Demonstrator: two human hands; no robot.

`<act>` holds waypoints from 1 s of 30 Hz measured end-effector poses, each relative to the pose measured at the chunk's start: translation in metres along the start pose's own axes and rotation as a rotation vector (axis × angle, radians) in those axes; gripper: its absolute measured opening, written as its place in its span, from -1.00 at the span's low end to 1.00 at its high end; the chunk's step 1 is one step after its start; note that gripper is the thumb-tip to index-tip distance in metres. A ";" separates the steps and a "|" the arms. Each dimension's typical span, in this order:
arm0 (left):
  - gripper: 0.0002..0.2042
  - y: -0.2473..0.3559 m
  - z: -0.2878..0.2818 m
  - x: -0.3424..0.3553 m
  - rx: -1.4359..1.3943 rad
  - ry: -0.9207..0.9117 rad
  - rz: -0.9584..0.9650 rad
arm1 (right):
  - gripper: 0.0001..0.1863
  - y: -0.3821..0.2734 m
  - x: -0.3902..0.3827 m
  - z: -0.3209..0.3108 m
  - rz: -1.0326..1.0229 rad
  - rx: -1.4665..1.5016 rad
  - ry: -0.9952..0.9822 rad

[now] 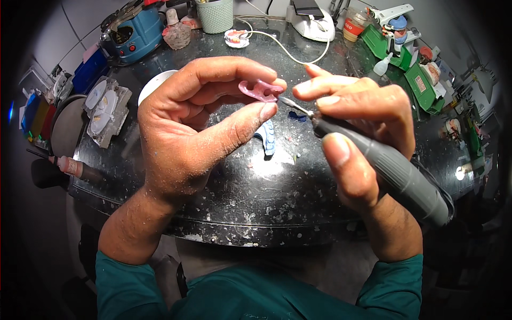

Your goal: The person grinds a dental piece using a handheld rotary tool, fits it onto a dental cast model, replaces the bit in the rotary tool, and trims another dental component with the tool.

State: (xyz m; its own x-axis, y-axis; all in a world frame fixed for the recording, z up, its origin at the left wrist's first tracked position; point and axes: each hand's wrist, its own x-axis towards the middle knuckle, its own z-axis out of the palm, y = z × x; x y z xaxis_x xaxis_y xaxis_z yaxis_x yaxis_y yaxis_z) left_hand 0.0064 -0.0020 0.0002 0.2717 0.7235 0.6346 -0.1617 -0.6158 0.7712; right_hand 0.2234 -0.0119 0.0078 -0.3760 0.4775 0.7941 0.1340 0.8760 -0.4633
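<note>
Between the thumb and fingertips of my left hand (194, 128) is a small pink curved resin piece (258, 90) with cut-outs. My right hand (362, 128) grips a dark grey handheld rotary tool (400, 176), whose thin metal bit (293, 104) reaches the right end of the pink piece; whether it touches is unclear. Below and behind the hands lie a blue dental cast (268, 138) and a small dark blue piece (297, 116) on the speckled black bench (256, 202). A white round container (152, 84) is partly hidden behind my left hand.
A stone mould (106, 117) lies left. Along the back are a blue machine (133, 37), a basket (215, 16), a denture model (236, 38), a white device with cable (312, 26) and a cup (353, 24). Green trays with models (418, 90) stand right, a pink bottle (69, 165) far left.
</note>
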 end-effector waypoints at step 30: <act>-0.70 -0.006 -0.005 -0.001 0.048 -0.126 0.178 | -0.66 -0.005 -0.002 0.010 0.012 0.089 -0.013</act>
State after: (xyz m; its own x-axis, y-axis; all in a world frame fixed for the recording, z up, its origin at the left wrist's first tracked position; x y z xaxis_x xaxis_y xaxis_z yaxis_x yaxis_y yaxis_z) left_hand 0.0025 0.0023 -0.0048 0.3599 0.5588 0.7471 -0.1735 -0.7467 0.6421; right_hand 0.2137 -0.0174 0.0047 -0.3865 0.4867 0.7834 0.0566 0.8604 -0.5065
